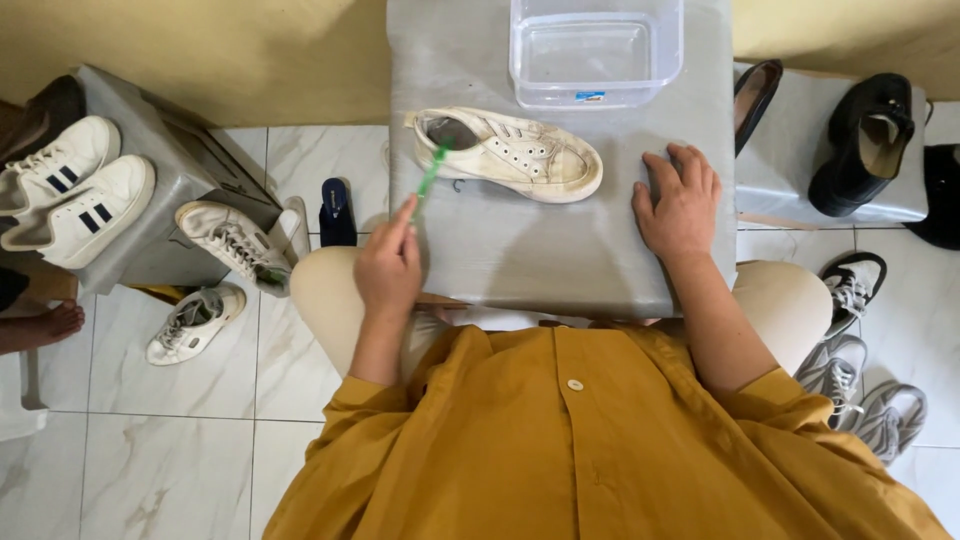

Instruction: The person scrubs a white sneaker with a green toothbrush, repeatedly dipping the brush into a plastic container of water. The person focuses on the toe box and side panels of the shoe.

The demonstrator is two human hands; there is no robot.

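Observation:
A dirty white sneaker lies on its side on a grey table in front of me, toe to the right. My left hand grips a green toothbrush whose head reaches the sneaker's heel opening. My right hand rests flat on the table, fingers spread, just right of the sneaker's toe and holding nothing. A clear plastic tub stands on the table behind the sneaker.
A grey box at left carries a pair of white sneakers; two more white shoes lie on the tiled floor beside it. Black shoes sit on a grey stand at right, grey sneakers below. A person's bare foot shows at far left.

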